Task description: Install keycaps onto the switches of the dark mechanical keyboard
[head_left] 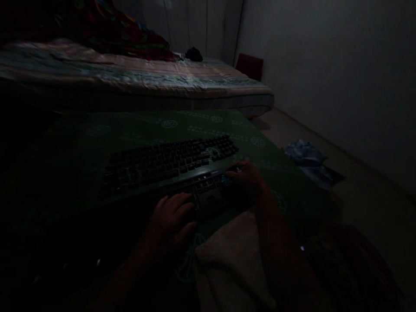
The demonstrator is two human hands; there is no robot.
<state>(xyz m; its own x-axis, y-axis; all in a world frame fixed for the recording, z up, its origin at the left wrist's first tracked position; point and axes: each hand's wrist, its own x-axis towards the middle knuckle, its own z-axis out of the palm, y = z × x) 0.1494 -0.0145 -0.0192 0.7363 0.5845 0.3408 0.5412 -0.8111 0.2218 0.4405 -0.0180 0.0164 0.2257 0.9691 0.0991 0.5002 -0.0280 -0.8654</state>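
The scene is very dark. Rows of black keycaps (159,160) lie in a keyboard layout on a green printed board (191,125). Nearer to me is a dark keyboard body (209,195), set at a slant, its left part lost in shadow. My left hand (173,219) rests on the middle of this body, fingers stretched out and a little apart. At the body's right end, my right hand (245,175) is closed, fingertips pinched together; whatever they hold is too dark to make out. A light brown cloth (235,255) lies below, between my forearms.
Behind the board stands a bed (195,84) with a striped sheet and a red patterned blanket (123,37). Bluish plastic or cloth (305,154) lies on the floor at the right, by a pale wall (331,56). A dark red object (249,66) stands beyond the bed.
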